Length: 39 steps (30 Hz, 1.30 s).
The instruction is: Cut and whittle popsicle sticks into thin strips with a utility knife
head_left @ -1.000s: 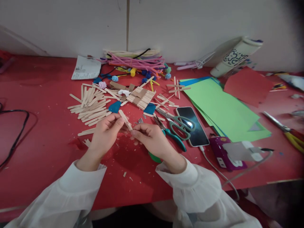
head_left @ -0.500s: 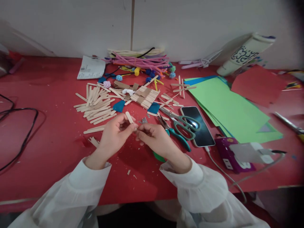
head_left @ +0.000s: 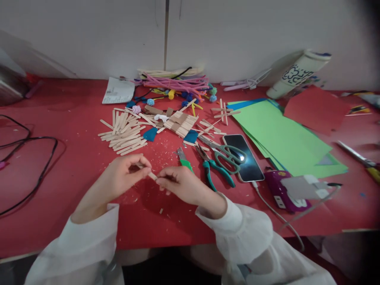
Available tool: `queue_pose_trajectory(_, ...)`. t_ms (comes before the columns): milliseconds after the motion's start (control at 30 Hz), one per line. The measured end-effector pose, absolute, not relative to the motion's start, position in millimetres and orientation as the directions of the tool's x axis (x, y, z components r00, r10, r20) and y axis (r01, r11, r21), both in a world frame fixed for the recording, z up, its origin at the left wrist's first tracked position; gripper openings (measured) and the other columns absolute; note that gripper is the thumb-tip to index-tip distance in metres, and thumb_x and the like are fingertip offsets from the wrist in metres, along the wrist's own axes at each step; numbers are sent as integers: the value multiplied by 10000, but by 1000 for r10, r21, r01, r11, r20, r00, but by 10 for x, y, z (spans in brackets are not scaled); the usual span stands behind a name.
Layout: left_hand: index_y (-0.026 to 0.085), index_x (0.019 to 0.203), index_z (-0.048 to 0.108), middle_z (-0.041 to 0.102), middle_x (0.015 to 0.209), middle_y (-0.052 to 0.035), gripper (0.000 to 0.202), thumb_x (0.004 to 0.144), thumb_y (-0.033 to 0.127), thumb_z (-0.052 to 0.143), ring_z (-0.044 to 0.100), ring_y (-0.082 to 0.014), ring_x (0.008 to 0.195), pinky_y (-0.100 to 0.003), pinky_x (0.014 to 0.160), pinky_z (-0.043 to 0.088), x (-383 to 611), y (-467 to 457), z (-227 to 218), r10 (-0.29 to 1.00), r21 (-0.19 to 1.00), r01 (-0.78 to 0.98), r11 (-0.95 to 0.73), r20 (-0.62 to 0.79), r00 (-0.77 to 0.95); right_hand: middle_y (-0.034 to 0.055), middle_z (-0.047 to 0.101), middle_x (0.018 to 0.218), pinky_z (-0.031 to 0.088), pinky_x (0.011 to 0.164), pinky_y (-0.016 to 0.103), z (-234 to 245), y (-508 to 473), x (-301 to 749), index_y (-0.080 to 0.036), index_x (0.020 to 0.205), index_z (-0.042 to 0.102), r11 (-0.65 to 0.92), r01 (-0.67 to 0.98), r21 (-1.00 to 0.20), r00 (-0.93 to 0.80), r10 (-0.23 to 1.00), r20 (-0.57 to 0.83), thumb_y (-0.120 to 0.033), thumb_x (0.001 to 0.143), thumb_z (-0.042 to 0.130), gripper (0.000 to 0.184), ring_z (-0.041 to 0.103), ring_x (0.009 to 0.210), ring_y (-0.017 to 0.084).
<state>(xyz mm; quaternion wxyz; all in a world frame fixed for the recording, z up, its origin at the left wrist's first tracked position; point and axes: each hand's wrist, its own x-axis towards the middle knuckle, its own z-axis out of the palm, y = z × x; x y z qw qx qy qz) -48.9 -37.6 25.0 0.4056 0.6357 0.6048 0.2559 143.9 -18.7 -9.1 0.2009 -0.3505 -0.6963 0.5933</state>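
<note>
Pinching one wooden stick (head_left: 152, 175) just over the red table (head_left: 178, 233): left hand (head_left: 122, 177) has thumb and fingers closed on one end, right hand (head_left: 179, 183) has thumb and fingertips closed near the other. Stick slants down toward right hand. Beyond: pliers (head_left: 222, 173) with spread handles, green-handled cutter (head_left: 186, 163), scissors (head_left: 220, 148) partly over phone (head_left: 252, 168). Farther: loose stick pile (head_left: 124, 136) on left, taped stick panel (head_left: 181, 123) mid, green paper (head_left: 285, 134) on right. Far back: pink pipe cleaners (head_left: 176, 82), tilted bottle (head_left: 297, 75) by wall (head_left: 237, 35).
</note>
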Motion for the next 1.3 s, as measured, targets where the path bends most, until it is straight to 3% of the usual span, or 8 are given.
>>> queue_pose_trajectory(133,231,763,635,679,844,-47,267,730,489,575,628,-213,752,-304,664,477,-726,-572,208,997,700,712,54,-81,5,55,696,855,487,682,247,-114,-305,1271,-140,1038,635,258,315,-913,-747,661,-71,-169,868,498,221,644,744,144)
queue_pose_trajectory(267,243,745,624,666,870,-61,280,777,500,518,607,-278,838,-364,705,445,-960,-645,194,990,510,854,101,31,-135,169,582,1267,446,923,301,-52,-293,1224,-59,1335,453,477,425,-770,-763,646,-22,-144,891,456,452,570,1133,212)
queue_pose_trajectory(367,241,810,646,653,917,-72,290,771,505,534,588,-304,898,-412,790,438,-1043,-635,174,998,414,910,24,37,-43,77,665,1118,466,867,260,-2,-173,1328,-152,1176,599,485,633,-603,-662,743,-97,-164,906,457,305,637,980,163)
queue_pose_trajectory(500,225,1022,648,607,1084,-103,372,744,464,587,550,-306,1034,-440,910,412,-1046,-612,78,989,414,907,-80,-78,122,137,660,1062,485,766,341,37,-10,1516,-124,1037,641,408,773,-486,-511,854,-97,-204,897,487,222,650,896,234)
queue_pose_trajectory(600,224,972,647,599,1057,-101,314,797,454,525,570,-275,984,-417,881,426,-1001,-605,7,984,443,894,-68,-118,133,175,655,1036,477,728,369,46,29,1582,-95,1000,642,385,820,-424,-461,883,-91,-215,881,514,212,641,922,287)
queue_pose_trajectory(867,223,699,591,601,825,-45,337,814,523,493,576,-217,779,-323,694,440,-847,-563,47,977,494,867,-61,-149,153,101,664,1003,459,707,298,8,-22,1528,-158,959,648,463,786,-409,-542,834,-99,-256,883,530,170,633,868,209)
queue_pose_trajectory(1067,249,1047,619,610,1120,-87,325,791,442,567,564,-274,1027,-400,882,425,-868,-566,28,977,478,871,-117,-104,189,112,658,1014,456,730,298,-16,-13,1528,-140,991,641,483,770,-416,-565,820,-94,-241,894,519,186,627,902,211)
queue_pose_trajectory(1300,241,776,650,604,902,-53,270,806,464,502,586,-233,849,-354,762,457,-905,-559,112,956,460,879,-125,-181,231,86,670,1011,453,723,274,-1,-2,1533,-167,982,639,493,774,-396,-564,822,-79,-265,905,505,183,633,891,186)
